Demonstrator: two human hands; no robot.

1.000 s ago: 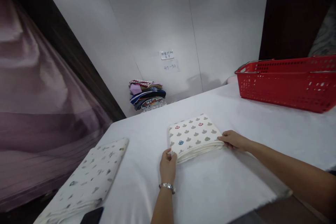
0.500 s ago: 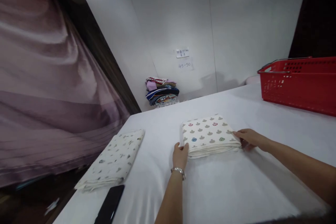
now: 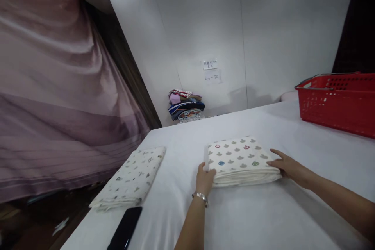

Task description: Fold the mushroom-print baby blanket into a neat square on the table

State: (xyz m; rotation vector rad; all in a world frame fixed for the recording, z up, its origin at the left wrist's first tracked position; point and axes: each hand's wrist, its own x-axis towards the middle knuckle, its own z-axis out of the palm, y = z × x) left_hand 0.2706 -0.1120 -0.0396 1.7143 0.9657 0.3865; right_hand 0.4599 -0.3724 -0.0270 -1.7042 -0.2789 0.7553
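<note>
A folded white cloth with grey, red, blue and green mushroom-like prints lies flat on the white-covered table. At its near left corner, my left hand grips the edge, thumb on top and the other fingers along the side. My right hand pinches the near right corner, thumb over the top layer, with some fingers hidden beneath the cloth. A silvery bracelet circles my left wrist. Farther left, a second folded white cloth with small dark and brownish prints lies along the table's left side.
A black phone lies near the front left edge of the table. A red plastic basket stands at the right. Beyond the far edge is a stack of folded fabrics by the wall. A pinkish curtain hangs at the left.
My right hand has shifted from the cloth's right side to its near right corner. My left hand stays at the near left corner. The whole view has tilted slightly.
</note>
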